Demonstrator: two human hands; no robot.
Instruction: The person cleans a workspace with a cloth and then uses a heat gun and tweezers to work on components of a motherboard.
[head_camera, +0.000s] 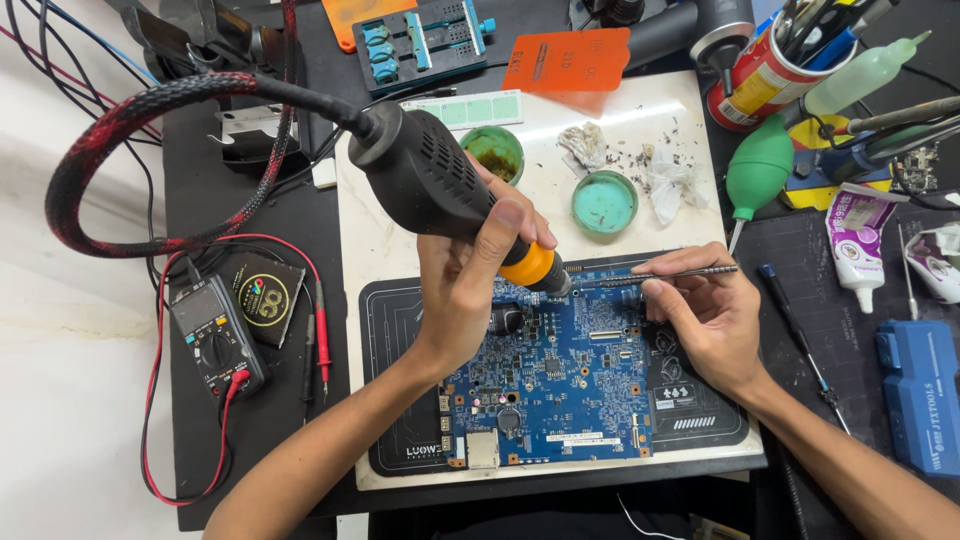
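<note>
Two bare hands at work over a blue circuit board (560, 375), which lies on a black mat (390, 330) near the middle of the bench, toward the near edge. Left hand (470, 280) is clamped round the black handle of a hot-air tool (430, 180), fingers wrapped tight; orange collar & metal nozzle tip point down at the board's far edge. Its braided red/black hose (110, 130) loops off to the far left. Right hand (705, 315) pinches metal tweezers (650, 275), thumb & fingers closed on them, tips pointing left to just beside the nozzle; can't tell if the tips touch the board. Far of the board: 2 small round green tins (604, 203), crumpled tissue (585, 145). Left side: multimeter (215, 340) w/ red lead. Right side: green bulb blower (760, 165), white tube (858, 240), blue case (920, 395).
</note>
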